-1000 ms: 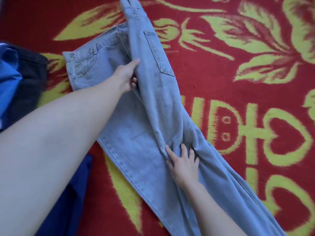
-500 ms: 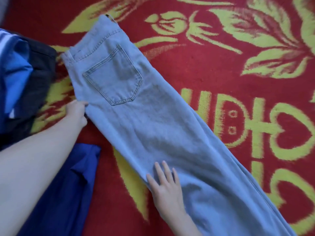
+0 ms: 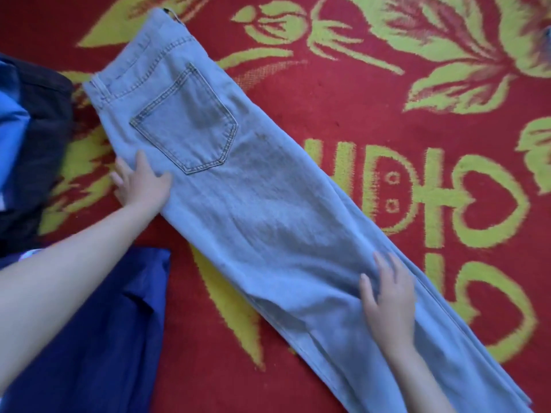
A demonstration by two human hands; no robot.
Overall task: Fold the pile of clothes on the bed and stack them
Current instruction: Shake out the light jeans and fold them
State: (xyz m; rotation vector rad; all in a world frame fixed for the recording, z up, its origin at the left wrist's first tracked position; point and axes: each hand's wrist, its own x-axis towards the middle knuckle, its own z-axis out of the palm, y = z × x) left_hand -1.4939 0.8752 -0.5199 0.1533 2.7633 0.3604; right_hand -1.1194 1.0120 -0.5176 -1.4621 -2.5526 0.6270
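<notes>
**Both palms flat on the folded jeans**

Your left hand lies open with its fingers straight. It presses on the near edge of the light-blue jeans, just below the back pocket, and the outer fingers spill onto the cover beside the denim. Your right hand is spread flat further down the leg, palm on the fabric, fingers fanned and apart. Neither hand pinches anything.

The jeans are folded lengthwise, one leg over the other, pocket side up. They run diagonally, with the waistband far and to your left and the legs passing off the near right edge.

Under your left forearm lies a dark blue garment, close to the jeans but apart from them. At the left edge sits a black garment with a bright blue cloth on it. Both are cut off by the frame, so what they are is hard to say.

Everything rests on a red blanket with a yellow-green pattern of leaves, flowers and hearts.
</notes>
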